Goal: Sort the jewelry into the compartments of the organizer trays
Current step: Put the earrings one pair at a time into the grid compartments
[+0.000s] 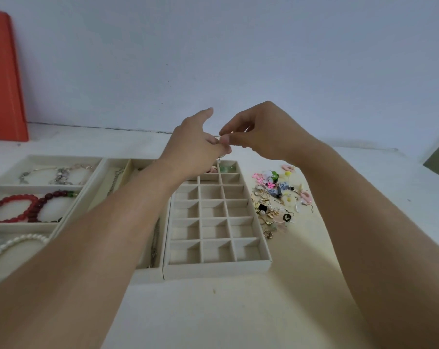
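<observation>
No text, label, brand, number or sign can be read anywhere in view; the beige felt-lined organizer trays (217, 269) and the white table (213, 311) carry no legible markings.

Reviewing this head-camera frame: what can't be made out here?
- Piece pinched between left hand and right hand: too small, covered by fingers.
- Narrow-slot tray: contents mostly hidden by the left forearm.
- Pearl strand: cut off by the left edge.
- Loose earring pile: single pieces too small and tangled.
</observation>
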